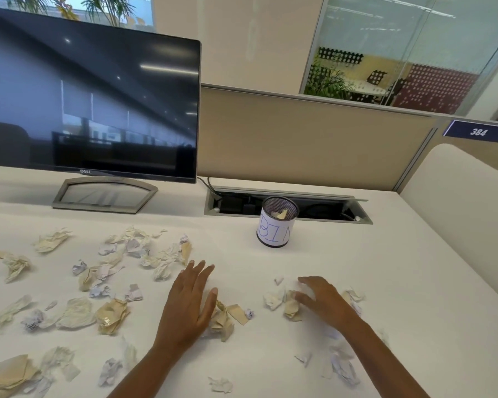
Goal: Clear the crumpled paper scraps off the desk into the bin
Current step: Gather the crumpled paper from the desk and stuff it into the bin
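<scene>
While crinkled paper scraps (112,314) litter the smooth desk (242,268), left hand (189,303) and right hand (325,304) rest spread flat.

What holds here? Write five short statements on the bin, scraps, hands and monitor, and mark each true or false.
1. The bin stands upright on the desk with paper already inside. True.
2. The monitor shows a bright document. False: its screen is dark, with only reflections.
3. The left hand lies flat, fingers straight, its thumb against a tan scrap. True.
4. The right hand holds a scrap above the bin. False: it rests low on the desk among scraps, nearer than the bin.
5. Every scrap lies right of the bin. False: most lie left of it, before the monitor.
</scene>
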{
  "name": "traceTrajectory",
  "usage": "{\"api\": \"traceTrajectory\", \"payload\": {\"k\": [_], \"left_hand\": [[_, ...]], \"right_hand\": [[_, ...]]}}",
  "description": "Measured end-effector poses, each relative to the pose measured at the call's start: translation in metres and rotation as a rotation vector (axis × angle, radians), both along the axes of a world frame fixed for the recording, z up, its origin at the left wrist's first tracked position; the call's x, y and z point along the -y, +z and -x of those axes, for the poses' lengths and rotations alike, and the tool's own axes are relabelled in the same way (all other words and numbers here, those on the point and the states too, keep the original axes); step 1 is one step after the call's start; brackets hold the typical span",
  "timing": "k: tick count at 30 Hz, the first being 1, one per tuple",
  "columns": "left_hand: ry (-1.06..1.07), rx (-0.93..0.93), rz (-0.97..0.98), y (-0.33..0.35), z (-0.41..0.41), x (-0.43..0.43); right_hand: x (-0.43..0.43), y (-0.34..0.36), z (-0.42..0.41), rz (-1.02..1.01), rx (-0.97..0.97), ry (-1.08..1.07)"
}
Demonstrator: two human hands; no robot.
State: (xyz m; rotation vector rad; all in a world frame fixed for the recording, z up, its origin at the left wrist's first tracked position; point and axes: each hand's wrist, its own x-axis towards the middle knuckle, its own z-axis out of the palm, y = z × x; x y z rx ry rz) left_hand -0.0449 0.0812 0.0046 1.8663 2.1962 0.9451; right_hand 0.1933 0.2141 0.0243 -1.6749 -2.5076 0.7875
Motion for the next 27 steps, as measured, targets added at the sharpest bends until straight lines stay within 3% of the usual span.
{"api": "traceTrajectory", "payload": {"k": [4,9,13,18,22,27], "left_hand": [[-0.062,0.004,-0.01,0.012,-0.032,-0.024],[-0.356,-0.14,0.389,0.019,-0.068,-0.059],[-0.422,-0.066,0.558,0.019,-0.088,-0.074],[-0.324,0.022,0.423,0.01,-0.1,-0.075],[-0.234,0.064,0.326,0.003,-0.102,-0.076],[-0.113,0.358,0.193,-0.004,-0.099,-0.074]], "right_hand": [[0.021,-0.001,0.005,0.056,0.036,0.047],[0.034,-0.006,0.017,-0.07,0.064,0.069],[0.041,-0.011,0.02,-0.164,-0.043,0.008],[0.04,-0.016,0.014,-0.249,-0.133,-0.044],[0.032,-0.009,0.006,-0.173,-0.312,-0.17],[0.0,0.028,0.007,-0.287,-0.565,-0.292]]}}
